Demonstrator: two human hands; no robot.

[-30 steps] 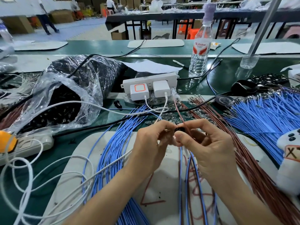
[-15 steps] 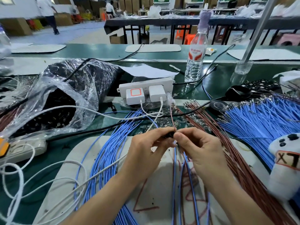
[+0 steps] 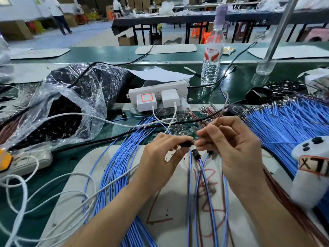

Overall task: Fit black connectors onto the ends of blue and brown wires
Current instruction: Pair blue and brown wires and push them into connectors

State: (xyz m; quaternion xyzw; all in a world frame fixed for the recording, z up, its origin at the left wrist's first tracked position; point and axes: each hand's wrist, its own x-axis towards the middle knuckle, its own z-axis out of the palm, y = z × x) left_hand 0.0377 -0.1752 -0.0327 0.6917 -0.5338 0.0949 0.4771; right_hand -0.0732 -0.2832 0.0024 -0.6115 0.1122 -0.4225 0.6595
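My left hand (image 3: 164,154) pinches a small black connector (image 3: 186,144) between thumb and fingers. My right hand (image 3: 231,145) pinches a thin brown wire (image 3: 224,104) that arcs up and away above it, its fingertips right beside the connector. Below the hands hang blue and brown wires with black connectors fitted on them (image 3: 196,155). A bundle of loose blue wires (image 3: 115,163) lies to the left on the white mat (image 3: 85,179). More blue wires (image 3: 284,125) fan out at the right, and brown wires (image 3: 210,111) lie behind the hands.
A clear plastic bag of black connectors (image 3: 58,107) sits at left. A white power strip with chargers (image 3: 158,97) stands behind, its white cables trailing left. A water bottle (image 3: 212,56) is at the back, and a white toy figure (image 3: 313,168) at right.
The brown wire now bows up to the right instead of standing straight above the hands. My right hand has shifted right, and the hands have drawn slightly apart.
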